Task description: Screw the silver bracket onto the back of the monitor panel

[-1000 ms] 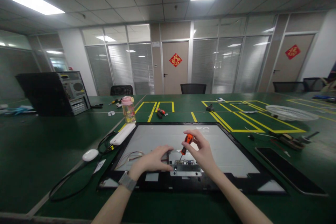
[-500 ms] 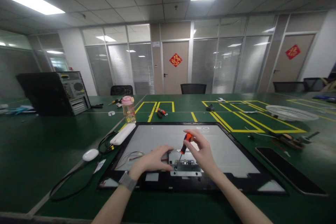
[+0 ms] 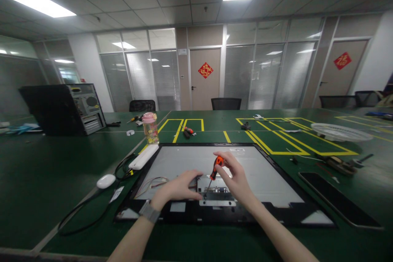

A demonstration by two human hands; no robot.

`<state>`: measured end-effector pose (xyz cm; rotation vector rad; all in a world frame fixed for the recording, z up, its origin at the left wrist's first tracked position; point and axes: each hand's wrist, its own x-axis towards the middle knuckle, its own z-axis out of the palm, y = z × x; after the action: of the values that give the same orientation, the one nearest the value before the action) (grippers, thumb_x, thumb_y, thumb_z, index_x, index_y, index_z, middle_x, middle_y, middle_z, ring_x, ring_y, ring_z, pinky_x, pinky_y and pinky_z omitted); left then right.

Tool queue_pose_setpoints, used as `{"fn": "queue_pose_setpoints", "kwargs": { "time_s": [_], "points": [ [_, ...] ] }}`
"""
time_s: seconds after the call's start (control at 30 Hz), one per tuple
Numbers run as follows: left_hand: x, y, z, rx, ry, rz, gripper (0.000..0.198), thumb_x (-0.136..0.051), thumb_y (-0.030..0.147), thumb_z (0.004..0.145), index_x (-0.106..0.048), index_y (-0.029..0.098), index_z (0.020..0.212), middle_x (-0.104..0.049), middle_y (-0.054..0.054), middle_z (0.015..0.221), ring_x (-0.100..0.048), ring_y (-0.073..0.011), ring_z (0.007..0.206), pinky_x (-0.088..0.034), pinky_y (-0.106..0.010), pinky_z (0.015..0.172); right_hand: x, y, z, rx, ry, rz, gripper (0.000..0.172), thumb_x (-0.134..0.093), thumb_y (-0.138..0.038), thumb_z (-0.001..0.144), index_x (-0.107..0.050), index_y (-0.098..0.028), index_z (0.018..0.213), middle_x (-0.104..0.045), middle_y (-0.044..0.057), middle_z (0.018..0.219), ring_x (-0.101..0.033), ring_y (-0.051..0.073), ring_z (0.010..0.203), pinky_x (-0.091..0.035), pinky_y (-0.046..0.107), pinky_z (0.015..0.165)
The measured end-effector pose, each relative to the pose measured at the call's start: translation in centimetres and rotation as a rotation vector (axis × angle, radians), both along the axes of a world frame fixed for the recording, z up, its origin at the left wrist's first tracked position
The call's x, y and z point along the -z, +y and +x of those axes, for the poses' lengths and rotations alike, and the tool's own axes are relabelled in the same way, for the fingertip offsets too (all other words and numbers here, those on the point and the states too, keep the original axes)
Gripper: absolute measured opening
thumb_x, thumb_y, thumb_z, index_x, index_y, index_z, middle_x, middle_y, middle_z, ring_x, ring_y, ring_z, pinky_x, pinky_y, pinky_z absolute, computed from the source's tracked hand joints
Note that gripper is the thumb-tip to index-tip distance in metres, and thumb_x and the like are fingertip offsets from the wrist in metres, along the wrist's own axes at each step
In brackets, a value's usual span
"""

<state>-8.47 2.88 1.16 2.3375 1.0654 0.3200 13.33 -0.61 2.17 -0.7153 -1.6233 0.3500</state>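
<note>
A monitor panel (image 3: 264,172) lies face down on the green table, its grey metal back up. A small metal circuit-board cover (image 3: 216,195) sits at its near middle. My right hand (image 3: 235,176) is closed on an orange-handled screwdriver (image 3: 215,168), whose tip points down at the cover. My left hand (image 3: 178,188) rests fingers-down on the panel beside the cover's left edge, with a watch on the wrist. Thin coloured wires (image 3: 152,183) run out to the left of it.
A white power strip (image 3: 143,156), a white mouse (image 3: 105,181) and black cables lie left of the panel. A pink-capped bottle (image 3: 150,128) and a computer case (image 3: 66,108) stand further back. A dark strip (image 3: 337,202) and a fan grille (image 3: 340,132) lie right.
My right hand has tilted the screwdriver slightly leftward, its handle shifting a little. My left hand has stayed in place.
</note>
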Motion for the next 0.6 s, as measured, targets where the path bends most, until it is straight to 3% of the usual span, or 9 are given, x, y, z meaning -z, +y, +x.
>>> {"fn": "queue_pose_setpoints", "kwargs": {
  "time_s": [0.17,0.43,0.6],
  "points": [
    [0.04,0.00,0.07,0.002,-0.017,0.000,0.076,-0.076,0.037,0.068,-0.045,0.024,0.136,-0.049,-0.008,0.137,-0.044,-0.0294,0.126,-0.033,-0.039,0.107,0.17,-0.13,-0.08,-0.137,0.029,-0.067,0.034,-0.049,-0.024,0.091,-0.053,-0.025,0.125,-0.064,0.009,0.106,-0.066,0.020,0.087,-0.053,0.040,0.082],
    [0.46,0.30,-0.08,-0.005,-0.017,0.002,0.076,-0.076,0.038,0.067,-0.045,0.025,0.136,-0.050,-0.009,0.136,-0.046,-0.0286,0.125,-0.034,-0.039,0.107,-0.17,-0.03,0.08,0.013,-0.004,0.004,0.025,-0.061,-0.026,0.086,-0.064,-0.025,0.110,-0.060,0.003,0.084,-0.060,0.019,0.078,-0.051,0.035,0.075],
    [0.78,0.46,-0.05,0.008,-0.031,0.023,0.074,-0.076,0.038,0.068,-0.047,0.024,0.134,-0.051,-0.009,0.134,-0.047,-0.0290,0.123,-0.036,-0.039,0.105,-0.13,-0.37,0.20,-0.143,0.032,-0.052,0.032,-0.045,-0.027,0.094,-0.057,-0.027,0.124,-0.062,0.008,0.108,-0.063,0.022,0.093,-0.052,0.039,0.083]
  ]
}}
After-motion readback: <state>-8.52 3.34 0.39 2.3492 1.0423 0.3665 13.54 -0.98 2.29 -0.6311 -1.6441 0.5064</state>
